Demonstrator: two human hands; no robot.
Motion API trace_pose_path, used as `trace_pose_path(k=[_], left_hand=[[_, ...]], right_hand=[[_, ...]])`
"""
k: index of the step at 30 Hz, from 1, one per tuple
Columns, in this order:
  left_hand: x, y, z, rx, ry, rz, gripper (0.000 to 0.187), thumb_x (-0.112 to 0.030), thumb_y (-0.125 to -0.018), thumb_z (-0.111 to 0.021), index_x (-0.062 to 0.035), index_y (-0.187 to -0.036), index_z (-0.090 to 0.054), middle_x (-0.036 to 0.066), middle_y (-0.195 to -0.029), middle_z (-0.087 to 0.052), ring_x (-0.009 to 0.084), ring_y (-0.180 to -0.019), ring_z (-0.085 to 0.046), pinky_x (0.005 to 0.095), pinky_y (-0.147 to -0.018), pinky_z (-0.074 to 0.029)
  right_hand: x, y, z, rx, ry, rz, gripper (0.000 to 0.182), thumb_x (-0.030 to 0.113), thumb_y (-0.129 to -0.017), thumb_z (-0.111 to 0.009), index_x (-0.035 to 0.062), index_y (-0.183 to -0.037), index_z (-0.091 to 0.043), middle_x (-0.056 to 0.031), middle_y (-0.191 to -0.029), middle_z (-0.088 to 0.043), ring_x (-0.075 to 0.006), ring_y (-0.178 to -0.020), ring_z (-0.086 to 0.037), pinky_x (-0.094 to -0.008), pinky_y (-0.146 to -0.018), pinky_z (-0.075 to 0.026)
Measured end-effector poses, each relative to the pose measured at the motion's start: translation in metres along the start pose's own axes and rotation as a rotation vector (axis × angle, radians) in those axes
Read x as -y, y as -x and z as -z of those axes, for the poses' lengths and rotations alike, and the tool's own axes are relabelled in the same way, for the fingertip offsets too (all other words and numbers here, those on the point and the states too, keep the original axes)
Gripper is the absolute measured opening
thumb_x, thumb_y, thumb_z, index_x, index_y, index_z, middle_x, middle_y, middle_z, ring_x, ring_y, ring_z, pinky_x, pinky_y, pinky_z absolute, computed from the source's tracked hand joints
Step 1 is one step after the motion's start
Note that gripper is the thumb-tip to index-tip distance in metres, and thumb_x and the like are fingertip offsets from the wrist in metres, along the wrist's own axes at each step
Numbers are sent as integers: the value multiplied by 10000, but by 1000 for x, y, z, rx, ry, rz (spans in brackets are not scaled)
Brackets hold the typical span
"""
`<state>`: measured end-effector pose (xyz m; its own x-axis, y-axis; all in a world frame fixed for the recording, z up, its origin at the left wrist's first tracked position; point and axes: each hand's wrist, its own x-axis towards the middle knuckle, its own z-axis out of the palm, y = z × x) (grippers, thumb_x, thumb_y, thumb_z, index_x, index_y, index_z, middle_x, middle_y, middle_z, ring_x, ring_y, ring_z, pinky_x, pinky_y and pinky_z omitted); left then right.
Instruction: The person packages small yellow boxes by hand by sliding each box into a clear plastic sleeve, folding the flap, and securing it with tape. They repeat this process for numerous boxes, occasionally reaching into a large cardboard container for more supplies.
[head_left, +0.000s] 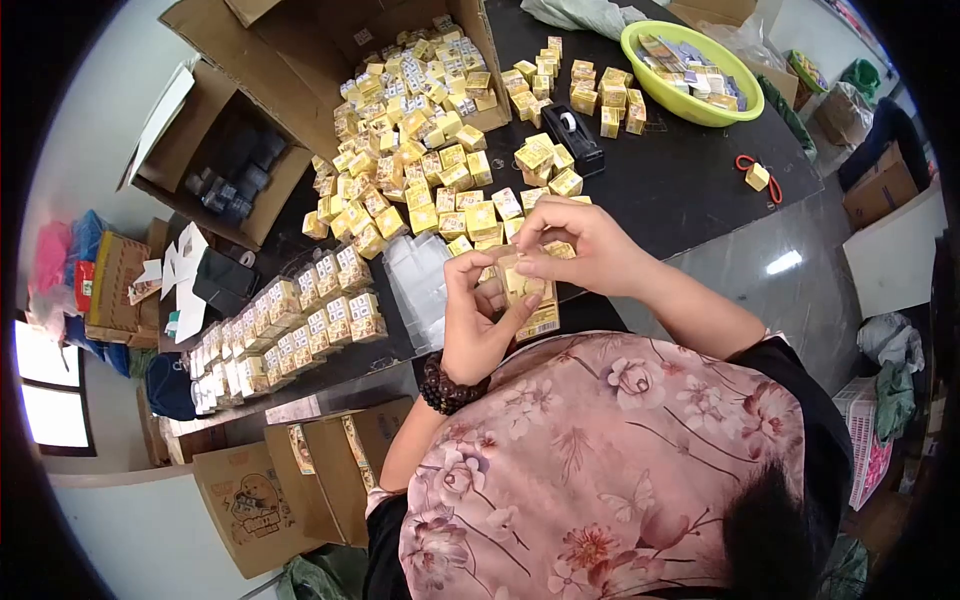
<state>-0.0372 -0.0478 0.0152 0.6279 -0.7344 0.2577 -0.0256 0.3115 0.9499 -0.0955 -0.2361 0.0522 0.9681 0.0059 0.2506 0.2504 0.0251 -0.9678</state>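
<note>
My left hand, with a dark beaded bracelet at the wrist, is closed around a yellow package with what looks like a clear plastic cover. My right hand has its fingers bent and pinched at the package's upper end. Exactly what those fingertips grip is partly hidden. Left of my left hand lie clear plastic cases. Just beyond both hands, small yellow printed boxes spread across the dark table.
A large carton on its side spills small boxes. Packed rows line the left table edge. Beyond my right hand are a black tape dispenser, a yellow-green basin and red-handled scissors. An open carton holds clear cases.
</note>
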Motion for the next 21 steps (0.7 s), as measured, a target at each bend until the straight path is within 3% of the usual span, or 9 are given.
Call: trace_pose_path(k=[2,5,8,12,15,18,20,21], left_hand=[[5,0,1,-26,-65,-17,599,112,-840,-636,-82,-1254,-249,139,-1265,-437,249,-1123,-582,326,-883,-545],[-1,-1,2,-29,-119,-21,635,90,-830,-671,-69,-1275,-248,156,-1265,-448,203,-1064,-608,280,-834,-547],[-2,-1,4,-14,-123,2,668,84,-823,-683,-65,-1302,-242,152,-1271,-446,197,-1072,-603,285,-837,-545],[-1,-1,6,9,-117,14,677,91,-826,-675,-58,-1325,-242,150,-1286,-437,193,-1080,-595,289,-849,-542],[-2,-1,6,21,-69,16,633,92,-844,-652,-51,-1325,-267,145,-1291,-436,195,-1100,-586,296,-874,-535],[-3,-1,6,10,-53,46,581,106,-848,-628,-67,-1315,-326,142,-1349,-443,213,-1100,-596,292,-874,-538],[-6,-2,7,-1,-201,40,491,86,-863,-620,-58,-1277,-399,126,-1393,-435,113,-965,-610,218,-747,-527],[-2,-3,8,7,-194,39,491,86,-863,-620,-58,-1277,-399,126,-1393,-435,113,-965,-610,218,-747,-527]], right_hand=[[7,-5,-1,41,419,122,153,78,-847,-710,25,-984,-670,-53,-935,-594,-129,-930,-592,-264,-784,-477],[3,-6,1,33,245,32,194,69,-831,-728,33,-1019,-700,-74,-1005,-637,-146,-941,-619,-275,-806,-490],[10,-3,3,62,390,1,159,71,-838,-723,21,-989,-713,-76,-998,-666,-145,-919,-626,-279,-786,-496],[2,-2,6,83,297,-32,137,84,-859,-704,17,-978,-722,-72,-990,-674,-149,-944,-628,-278,-822,-497],[-7,2,3,62,279,51,134,114,-886,-674,22,-974,-717,-79,-962,-673,-145,-851,-625,-271,-741,-492],[-12,9,-6,31,312,112,167,129,-915,-640,17,-1021,-704,-106,-1031,-671,-199,-946,-638,-300,-817,-496],[-15,14,-12,-16,377,192,210,132,-940,-602,21,-1101,-679,-127,-1113,-658,-248,-1068,-619,-324,-911,-475],[-16,15,-6,63,356,124,259,155,-962,-570,30,-1176,-646,-129,-1194,-633,-256,-1136,-593,-337,-955,-458]])
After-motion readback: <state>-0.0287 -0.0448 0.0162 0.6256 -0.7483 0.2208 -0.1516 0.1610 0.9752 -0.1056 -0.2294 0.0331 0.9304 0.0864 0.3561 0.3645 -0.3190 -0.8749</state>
